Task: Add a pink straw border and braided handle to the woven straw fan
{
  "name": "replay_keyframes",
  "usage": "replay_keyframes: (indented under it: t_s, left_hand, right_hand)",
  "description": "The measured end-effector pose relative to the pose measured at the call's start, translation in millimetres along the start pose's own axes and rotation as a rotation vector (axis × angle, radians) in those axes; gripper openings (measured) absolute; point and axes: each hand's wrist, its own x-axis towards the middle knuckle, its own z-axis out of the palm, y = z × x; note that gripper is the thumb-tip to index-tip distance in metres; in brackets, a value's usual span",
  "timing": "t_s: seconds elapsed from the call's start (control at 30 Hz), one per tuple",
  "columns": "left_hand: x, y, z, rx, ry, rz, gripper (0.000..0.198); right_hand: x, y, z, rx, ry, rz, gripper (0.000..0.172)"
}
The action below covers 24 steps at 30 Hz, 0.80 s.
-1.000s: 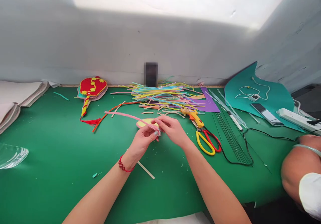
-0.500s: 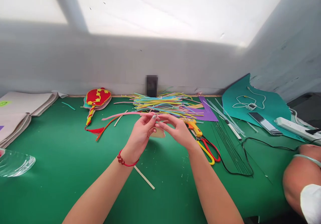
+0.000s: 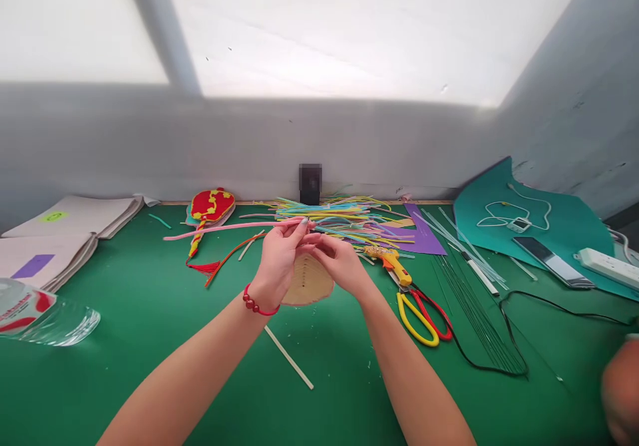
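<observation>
My left hand (image 3: 279, 256) pinches a long pink pipe cleaner (image 3: 224, 227) between thumb and fingers, and its free end sticks out to the left. A red cord bracelet with beads circles that wrist. My right hand (image 3: 339, 263) is closed, its fingertips meeting the left ones at the top of a cream, rounded fan-shaped piece (image 3: 308, 285) with ribbed lines. This piece hangs below both hands, above the green table. The fingers hide its upper edge and the point where the pipe cleaner meets it.
Behind my hands lies a pile of coloured pipe cleaners (image 3: 329, 213). To the right are a yellow glue gun (image 3: 399, 266), scissors (image 3: 419, 319), thin wires (image 3: 474, 319) and a phone (image 3: 552, 259). A red fan (image 3: 212, 206) and bottle (image 3: 44, 313) lie left. Another person's arm (image 3: 622, 386) is at right.
The cream piece has tilted and now shows more of its face below my hands. The pink pipe cleaner reaches farther left. The other person's arm has drawn back to the right.
</observation>
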Motion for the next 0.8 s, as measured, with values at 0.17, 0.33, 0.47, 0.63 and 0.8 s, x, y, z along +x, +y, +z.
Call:
replay_keyframes:
  t_s: [0.17, 0.33, 0.47, 0.63, 0.8]
  left_hand:
    - [5, -12, -3.2, 0.105, -0.020, 0.082, 0.018]
    - [17, -37, -13.8, 0.207, -0.039, 0.222, 0.024]
    - [23, -57, -24.8, 0.236, -0.055, 0.252, 0.022]
    - [24, -72, -35.2, 0.270, -0.022, 0.303, 0.021]
    - [25, -73, -37.4, 0.292, 0.007, 0.307, 0.021]
  right_hand:
    - [-4, -1, -12, -0.073, -0.030, 0.017, 0.017]
    - [-6, 4, -14, -0.122, -0.122, 0.085, 0.016]
    - [-4, 15, -12, -0.139, -0.206, 0.188, 0.014]
    - [4, 27, -8, 0.034, -0.250, 0.243, 0.010]
    - [8, 34, -2, 0.384, -0.297, 0.303, 0.020]
